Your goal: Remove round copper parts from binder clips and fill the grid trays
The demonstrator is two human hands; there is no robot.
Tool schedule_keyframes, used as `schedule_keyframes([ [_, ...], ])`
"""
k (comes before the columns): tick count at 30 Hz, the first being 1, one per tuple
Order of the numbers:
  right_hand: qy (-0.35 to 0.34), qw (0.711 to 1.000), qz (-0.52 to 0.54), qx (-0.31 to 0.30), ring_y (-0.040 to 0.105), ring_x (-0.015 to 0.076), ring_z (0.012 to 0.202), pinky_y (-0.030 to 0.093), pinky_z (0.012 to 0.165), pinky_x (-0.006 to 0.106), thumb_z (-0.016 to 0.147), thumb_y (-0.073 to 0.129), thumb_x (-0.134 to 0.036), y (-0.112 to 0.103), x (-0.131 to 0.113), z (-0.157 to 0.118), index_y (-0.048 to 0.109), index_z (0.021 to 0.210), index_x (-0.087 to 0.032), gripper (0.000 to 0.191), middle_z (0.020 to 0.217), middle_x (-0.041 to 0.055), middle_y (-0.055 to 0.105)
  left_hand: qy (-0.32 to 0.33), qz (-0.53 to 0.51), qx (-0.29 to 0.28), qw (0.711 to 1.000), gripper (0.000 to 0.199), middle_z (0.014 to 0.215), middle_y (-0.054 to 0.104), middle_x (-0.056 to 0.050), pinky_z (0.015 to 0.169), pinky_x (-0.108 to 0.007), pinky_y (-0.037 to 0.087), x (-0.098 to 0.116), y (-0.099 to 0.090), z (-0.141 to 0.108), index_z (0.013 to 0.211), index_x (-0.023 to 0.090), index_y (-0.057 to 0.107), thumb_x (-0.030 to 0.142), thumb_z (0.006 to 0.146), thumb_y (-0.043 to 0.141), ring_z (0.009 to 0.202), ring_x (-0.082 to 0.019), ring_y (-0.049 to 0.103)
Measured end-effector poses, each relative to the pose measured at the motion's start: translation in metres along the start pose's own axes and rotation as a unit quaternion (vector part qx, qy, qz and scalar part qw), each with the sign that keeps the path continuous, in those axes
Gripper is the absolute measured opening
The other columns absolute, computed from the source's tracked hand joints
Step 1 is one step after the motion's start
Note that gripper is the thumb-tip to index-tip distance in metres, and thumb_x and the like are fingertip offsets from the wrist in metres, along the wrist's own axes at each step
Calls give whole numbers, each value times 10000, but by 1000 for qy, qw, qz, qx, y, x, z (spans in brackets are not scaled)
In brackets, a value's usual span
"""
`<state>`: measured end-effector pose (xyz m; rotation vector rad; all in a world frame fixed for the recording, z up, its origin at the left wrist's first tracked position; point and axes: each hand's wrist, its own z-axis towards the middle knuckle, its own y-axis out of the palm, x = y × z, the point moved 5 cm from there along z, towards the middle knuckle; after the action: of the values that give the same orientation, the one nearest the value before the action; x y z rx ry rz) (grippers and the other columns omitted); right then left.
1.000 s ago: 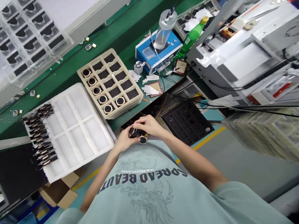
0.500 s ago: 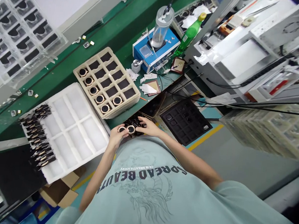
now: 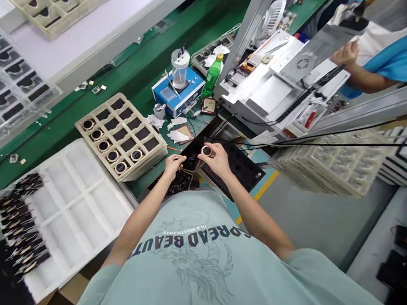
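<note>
My right hand (image 3: 217, 159) holds a round watch case (image 3: 207, 151) with a gold rim and dark face, above the edge of a black tray (image 3: 235, 171). Fingers pinched, my left hand (image 3: 173, 163) grips a second watch case (image 3: 177, 158), seen nearly edge-on and mostly covered by the fingers. Below the left hand lies a box of small dark parts (image 3: 180, 183). To its left, a beige compartment tray (image 3: 146, 160) has several gold-rimmed watch cases in its left and front compartments; its other compartments show dark pads.
A white foam tray (image 3: 76, 194) with black strap-like parts lies left. Behind stand a blue box (image 3: 176, 96), clear cylinder (image 3: 179, 70) and green bottle (image 3: 214, 73). A white machine (image 3: 271, 92) is right; beyond it shows another person's hand (image 3: 345, 54). Cables cross near stacked trays (image 3: 329, 162).
My hands have moved apart, each with a watch case; the right is now over the black tray. The camera view has shifted to the right, bringing another person's arm into sight.
</note>
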<state>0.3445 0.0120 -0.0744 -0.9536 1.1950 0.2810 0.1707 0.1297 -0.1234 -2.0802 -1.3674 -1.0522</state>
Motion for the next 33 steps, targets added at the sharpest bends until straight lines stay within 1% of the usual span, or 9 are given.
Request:
schedule_keyframes([
  [2,37,996,75,10,646,209,863,544,798,359,698,800,-514,-11,5,3,715,1150,-175,571,1061,86,686,4,7,10,1000,226,542,510,46,420,-179,278,0,6,7,725,150,612,230,678,818,428,-51,452],
  [5,103,979,178,5,649,173,794,532,718,304,717,771,-572,-18,11,-1,714,1109,-173,562,960,57,705,-3,11,13,1000,212,567,521,43,470,-191,336,-2,14,13,755,158,614,209,659,795,466,-62,472],
  [9,199,940,277,4,682,156,775,510,611,241,743,724,-652,-18,18,-15,699,1078,-177,582,988,81,723,-26,8,5,1000,331,683,580,24,641,-237,476,-6,22,16,927,165,653,127,614,755,631,-97,583],
  [12,215,927,307,21,680,139,795,502,589,205,701,770,-642,-21,19,-22,701,1054,-187,580,1025,73,719,-35,4,3,999,514,703,566,40,705,-256,487,-5,25,19,1104,186,648,109,604,735,696,-108,599],
  [15,223,915,335,24,659,115,757,478,548,184,722,759,-633,-23,16,-25,701,1044,-197,544,1037,55,715,-33,-10,0,999,543,730,571,35,739,-265,492,0,19,16,1142,188,638,131,612,739,746,-122,622],
  [19,247,884,396,-20,682,129,736,516,577,214,850,645,-591,-12,-1,-22,669,1049,-201,438,1012,64,729,-29,-43,-24,998,369,776,615,-3,717,-275,521,2,-8,-7,971,160,647,198,625,767,727,-128,642],
  [24,218,893,367,-144,712,180,834,564,671,273,867,629,-539,31,-46,-14,643,999,-200,364,1011,82,734,-31,-84,-14,996,373,632,550,28,535,-214,443,-15,-62,-65,849,148,654,339,593,846,545,-85,542],
  [28,31,956,206,-207,658,188,902,547,751,290,882,587,-508,75,-102,6,685,909,-200,324,966,58,709,-34,-143,-3,989,441,679,583,16,546,-218,459,-32,-97,-109,859,153,645,409,580,871,573,-92,572],
  [33,-108,946,99,-290,657,170,736,537,704,312,879,555,-341,157,-171,28,667,1073,-193,268,915,38,697,-14,-190,49,981,412,770,615,-2,644,-255,516,-37,-134,-145,909,169,630,321,599,855,677,-127,639],
])
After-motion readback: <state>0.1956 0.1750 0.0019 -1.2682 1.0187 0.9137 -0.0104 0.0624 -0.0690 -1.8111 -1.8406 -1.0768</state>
